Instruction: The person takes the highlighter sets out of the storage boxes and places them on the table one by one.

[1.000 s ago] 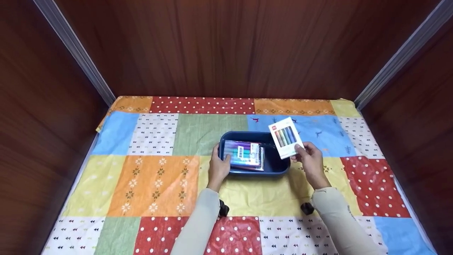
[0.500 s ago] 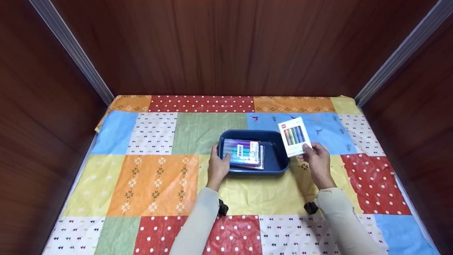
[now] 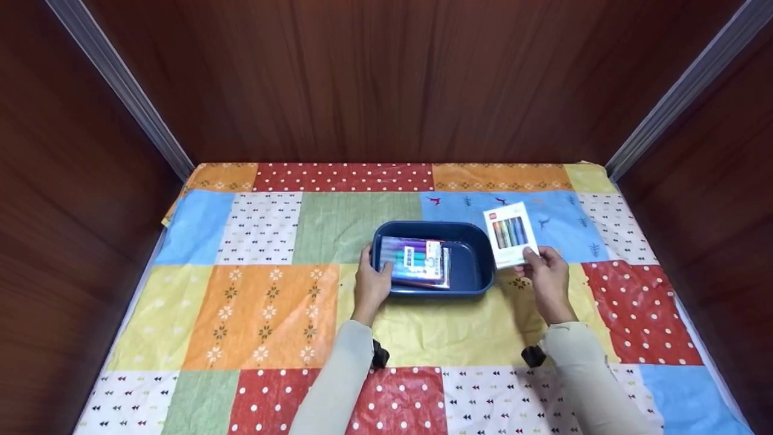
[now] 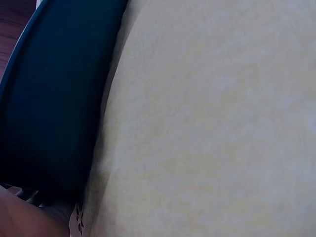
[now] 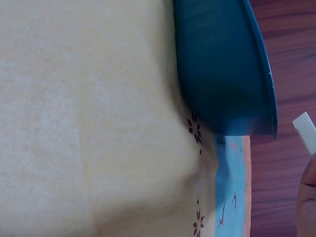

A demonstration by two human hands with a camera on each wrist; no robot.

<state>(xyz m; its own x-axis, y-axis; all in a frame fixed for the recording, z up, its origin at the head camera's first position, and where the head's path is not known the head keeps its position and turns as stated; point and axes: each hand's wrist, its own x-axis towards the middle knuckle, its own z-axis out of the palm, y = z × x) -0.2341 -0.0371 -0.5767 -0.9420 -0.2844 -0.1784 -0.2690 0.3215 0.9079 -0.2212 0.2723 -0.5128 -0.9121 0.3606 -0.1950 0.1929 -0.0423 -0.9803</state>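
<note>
A dark blue plastic bin (image 3: 468, 269) stands on the cloth in the head view. My left hand (image 3: 371, 284) grips its left wall, thumb over the rim. Inside, toward the left, lies a clear pack of coloured pens (image 3: 416, 260) on top of another flat pack, mostly hidden. My right hand (image 3: 546, 275) pinches the lower corner of a white box with coloured sticks pictured or showing on its front (image 3: 512, 237), held just past the bin's right rim. In the right wrist view the white box (image 5: 306, 131) shows only an edge; the left wrist view shows the bin's side (image 4: 59, 98).
A patchwork cloth (image 3: 266, 314) covers the table. Brown wood-grain panels (image 3: 386, 84) rise at the back and both sides, with metal strips (image 3: 121, 84) at the corners. A small black device (image 3: 379, 355) sits at each wrist.
My right hand has moved right with the white box, from over the bin's right end to beside its rim. The left hand keeps its grip on the bin.
</note>
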